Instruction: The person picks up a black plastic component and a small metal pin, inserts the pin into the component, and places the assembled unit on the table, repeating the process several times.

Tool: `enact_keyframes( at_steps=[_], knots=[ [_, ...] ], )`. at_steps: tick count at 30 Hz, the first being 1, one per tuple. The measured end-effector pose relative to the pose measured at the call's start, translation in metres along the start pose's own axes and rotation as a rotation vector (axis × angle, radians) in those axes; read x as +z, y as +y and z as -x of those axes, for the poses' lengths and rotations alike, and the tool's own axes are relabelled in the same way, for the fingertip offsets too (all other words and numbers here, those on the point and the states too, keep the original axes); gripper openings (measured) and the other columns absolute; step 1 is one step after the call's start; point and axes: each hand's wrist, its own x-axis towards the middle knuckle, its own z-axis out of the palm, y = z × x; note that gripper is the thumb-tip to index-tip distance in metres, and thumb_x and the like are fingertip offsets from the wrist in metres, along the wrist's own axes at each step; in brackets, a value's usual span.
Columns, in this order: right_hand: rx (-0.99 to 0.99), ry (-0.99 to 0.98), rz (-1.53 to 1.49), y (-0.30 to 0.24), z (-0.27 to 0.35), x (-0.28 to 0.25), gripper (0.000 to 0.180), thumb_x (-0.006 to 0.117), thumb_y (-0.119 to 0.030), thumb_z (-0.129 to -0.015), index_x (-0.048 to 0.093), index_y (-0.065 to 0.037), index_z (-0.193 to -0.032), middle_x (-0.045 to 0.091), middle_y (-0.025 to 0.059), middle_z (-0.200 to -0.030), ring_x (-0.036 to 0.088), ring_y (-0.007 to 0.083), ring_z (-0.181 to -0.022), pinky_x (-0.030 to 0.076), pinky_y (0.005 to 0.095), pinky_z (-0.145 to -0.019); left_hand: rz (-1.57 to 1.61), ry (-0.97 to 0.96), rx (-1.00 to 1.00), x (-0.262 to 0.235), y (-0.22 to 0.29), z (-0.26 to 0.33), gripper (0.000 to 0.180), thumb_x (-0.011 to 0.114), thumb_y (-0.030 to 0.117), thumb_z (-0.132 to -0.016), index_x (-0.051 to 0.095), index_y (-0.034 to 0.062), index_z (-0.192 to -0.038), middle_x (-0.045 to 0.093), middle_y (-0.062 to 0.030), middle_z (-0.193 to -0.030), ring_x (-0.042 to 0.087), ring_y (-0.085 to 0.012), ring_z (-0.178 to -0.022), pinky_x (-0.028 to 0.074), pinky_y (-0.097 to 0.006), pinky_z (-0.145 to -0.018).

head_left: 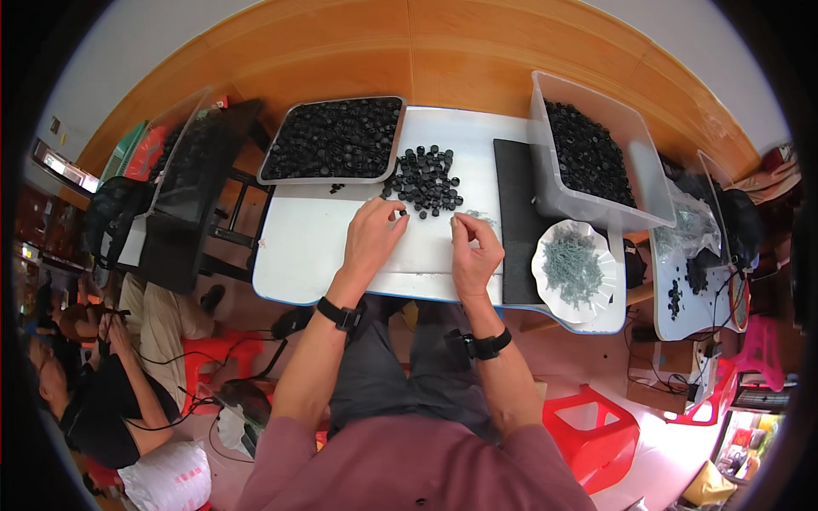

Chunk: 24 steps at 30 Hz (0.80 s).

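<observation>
A loose pile of small black cap-like parts [426,175] lies on the white table [332,255] in front of me. At the pile's near left edge, my left hand [373,238] is curled, with one small black part [402,213] between thumb and index finger. My right hand [477,255] is closed in a pinch just below the pile's right side; whatever its fingertips hold is too small to make out. A few thin grey-green pieces [484,216] lie on the table beyond that hand. Both wrists wear black bands.
A shallow tray [394,145] full of black parts stands back left. At right are a dark mat [518,264], a clear plastic bin [562,192] of black parts and a white fluted plate [554,300] of grey-green pieces. A red stool [588,439] stands below right; another person [111,400] sits at left.
</observation>
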Motion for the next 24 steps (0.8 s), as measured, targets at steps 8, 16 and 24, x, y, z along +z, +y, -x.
enact_keyframes(
  at_steps=[8, 16, 24],
  knots=[
    [-0.030, -0.021, 0.179, -0.003, -0.024, -0.037, 0.011, 0.071, 0.004, -0.090, 0.075, -0.001, -0.099, 0.071, 0.0089, -0.089, 0.066, 0.0156, -0.070, 0.052, 0.0274, -0.063, 0.428, 0.028, -0.139, 0.016, -0.007, 0.026, 0.016, 0.075, 0.003, -0.088, 0.073, 0.0019, -0.104, 0.077, -0.0065, -0.090, 0.072, -0.0124, -0.080, 0.057, -0.026, -0.074],
    [-0.445, -0.537, 0.588, -0.010, -0.054, -0.034, 0.007, 0.075, -0.004, -0.082, 0.075, -0.008, -0.088, 0.068, 0.0063, -0.086, 0.065, 0.0286, -0.080, 0.049, 0.0405, -0.074, 0.502, 0.063, -0.153, 0.020, -0.012, 0.024, 0.021, 0.075, 0.005, -0.090, 0.074, 0.0019, -0.110, 0.078, -0.0088, -0.091, 0.074, -0.0139, -0.078, 0.058, -0.027, -0.074],
    [-0.684, -0.764, 0.758, -0.002, -0.064, -0.017, 0.003, 0.071, -0.005, -0.082, 0.070, -0.008, -0.080, 0.061, 0.0045, -0.079, 0.063, 0.0247, -0.085, 0.045, 0.0382, -0.077, 0.689, 0.015, -0.205, 0.016, -0.012, 0.025, 0.019, 0.073, 0.006, -0.093, 0.073, 0.0007, -0.112, 0.079, -0.0096, -0.099, 0.076, -0.0145, -0.088, 0.059, -0.027, -0.082]
  ],
)
